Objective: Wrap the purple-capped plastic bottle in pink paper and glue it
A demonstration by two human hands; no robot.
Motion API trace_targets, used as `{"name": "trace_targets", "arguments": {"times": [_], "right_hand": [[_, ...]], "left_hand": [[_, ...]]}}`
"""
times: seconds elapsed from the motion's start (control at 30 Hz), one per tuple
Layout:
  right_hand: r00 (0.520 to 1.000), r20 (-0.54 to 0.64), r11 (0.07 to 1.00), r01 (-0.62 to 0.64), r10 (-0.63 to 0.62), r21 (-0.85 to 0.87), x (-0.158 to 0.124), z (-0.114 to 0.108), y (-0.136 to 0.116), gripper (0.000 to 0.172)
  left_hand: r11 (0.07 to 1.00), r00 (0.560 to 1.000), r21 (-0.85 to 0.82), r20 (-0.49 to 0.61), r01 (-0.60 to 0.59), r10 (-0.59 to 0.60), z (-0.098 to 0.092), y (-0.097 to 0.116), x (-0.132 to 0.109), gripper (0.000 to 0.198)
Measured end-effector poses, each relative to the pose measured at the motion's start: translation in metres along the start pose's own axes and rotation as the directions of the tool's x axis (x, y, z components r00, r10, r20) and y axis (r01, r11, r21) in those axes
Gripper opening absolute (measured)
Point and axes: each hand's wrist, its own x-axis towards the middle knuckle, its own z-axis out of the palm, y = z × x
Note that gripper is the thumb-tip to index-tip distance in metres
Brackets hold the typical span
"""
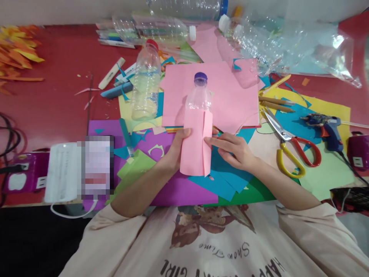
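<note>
A clear plastic bottle point(198, 98) with a purple cap stands nearly upright before me, pink paper point(192, 148) wrapped round its body. One paper edge overlaps along the bottle's right side and lifts slightly away. My left hand point(176, 150) grips the wrapped bottle from the left, thumb on the front and the other fingers hidden behind. On the right, the fingertips of my right hand point(235, 150) touch the paper near the overlapping edge, with the fingers stretched out and part of them behind the bottle.
Pink sheets point(230, 96) lie behind the bottle. Scissors point(284, 134) and a glue gun point(331, 132) rest at the right. A red-capped bottle point(146, 82) stands left, several bottles lie at the back, and a phone point(98, 165) lies at the left.
</note>
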Motion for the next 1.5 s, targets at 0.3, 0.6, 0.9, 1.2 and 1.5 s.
{"name": "trace_targets", "arguments": {"times": [0.3,0.6,0.9,1.2,1.5], "right_hand": [[0.993,-0.086,0.997,-0.073,0.075,0.028,0.001,-0.005,0.001,0.050],[0.974,-0.145,0.984,-0.171,0.176,0.043,0.002,-0.001,-0.001,0.050],[0.974,0.005,0.888,-0.208,0.226,0.410,0.001,0.002,-0.005,0.017],[0.702,0.492,0.164,-0.644,0.514,0.747,0.007,0.009,-0.003,0.046],[0.712,0.097,0.636,-0.672,0.695,0.380,0.006,0.006,-0.007,0.064]], "left_hand": [[0.942,0.954,-0.180,0.154,0.284,-0.258,-0.018,-0.010,-0.006,0.050],[0.998,0.999,-0.069,0.032,0.007,-0.005,-0.003,-0.005,0.000,0.045],[0.977,0.960,-0.056,-0.207,-0.204,0.188,-0.006,0.006,0.010,0.059],[0.977,0.962,-0.006,0.176,-0.213,0.210,-0.010,-0.018,0.011,0.067],[0.912,0.927,0.185,-0.008,-0.367,0.374,-0.012,-0.016,0.024,0.049]]}}
